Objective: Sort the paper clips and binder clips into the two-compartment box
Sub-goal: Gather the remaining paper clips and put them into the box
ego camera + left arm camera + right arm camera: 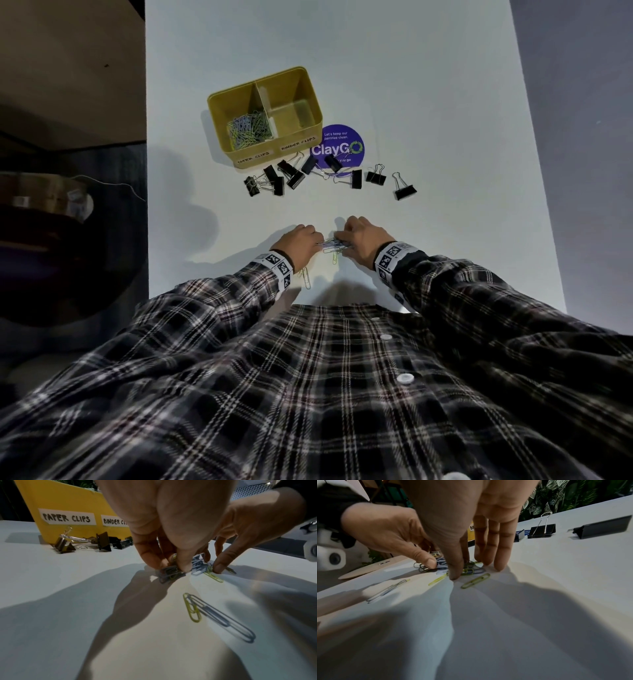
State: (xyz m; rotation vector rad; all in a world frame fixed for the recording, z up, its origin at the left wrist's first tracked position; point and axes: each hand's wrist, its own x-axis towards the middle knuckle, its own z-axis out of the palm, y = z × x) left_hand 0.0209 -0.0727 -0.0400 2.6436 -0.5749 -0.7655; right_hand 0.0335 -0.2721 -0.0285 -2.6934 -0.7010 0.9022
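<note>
A small pile of grey, blue and yellow-green paper clips point(333, 245) lies on the white table between my hands. My left hand point(317, 241) pinches a bunch of them point(169, 572) between thumb and fingers. My right hand point(467, 569) stands with straight fingers and thumb, tips on the table around the pile's other side point(471, 568). Loose paper clips point(219, 618) lie nearer me. The yellow two-compartment box point(236, 158) holds paper clips point(248, 129) in its left half; its right half looks empty. Several black binder clips point(294, 174) lie in front of it.
A round purple sticker point(342, 135) lies flat on the table right of the box, partly under binder clips. The table's left edge point(146, 205) borders a dark area with a round container point(48, 202). One binder clip point(405, 191) stands apart at the right.
</note>
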